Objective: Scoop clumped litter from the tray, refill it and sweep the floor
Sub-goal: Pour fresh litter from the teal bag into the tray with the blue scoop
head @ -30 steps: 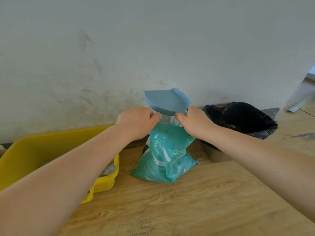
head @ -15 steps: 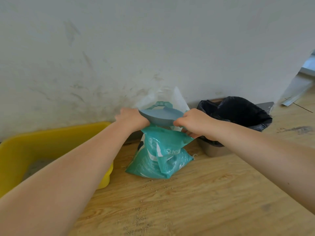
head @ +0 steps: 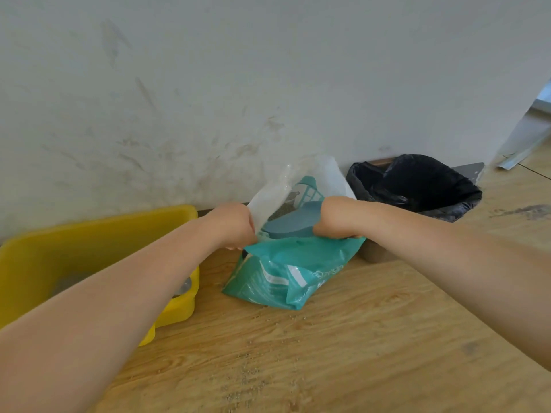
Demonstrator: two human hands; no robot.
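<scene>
Teal litter bag (mouth open)

Scoop half-hidden inside bag

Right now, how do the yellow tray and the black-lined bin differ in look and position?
The yellow tray is bright, rigid, bare plastic; the bin is covered by a crumpled black liner. The tray sits left of the teal litter bag, partly hidden by the left forearm; the bin sits right of the bag, behind the right hand. Both stand on the wooden floor against the wall.
</scene>
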